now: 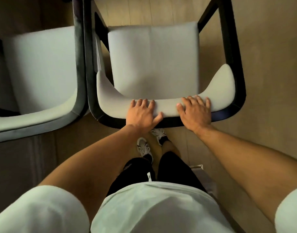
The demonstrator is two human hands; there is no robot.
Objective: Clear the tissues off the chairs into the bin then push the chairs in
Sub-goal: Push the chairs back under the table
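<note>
Dim, warm yellowish light w/ soft shadows, darkest at 9 and 7 o'clock. Slight motion blur throughout; wide-angle lens bends straight lines toward the edges.

L hand [142,113] & R hand [194,111] flat, fingers spread.

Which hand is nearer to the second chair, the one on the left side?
Left. The left hand rests on the middle chair's backrest, on the side towards the second chair; the right hand rests farther away.

two chairs are seen, one [154,64] in the middle and another [40,73] at the left. two hands [142,113] [194,111] and two shoes [143,147] [160,133] are counted.
</note>
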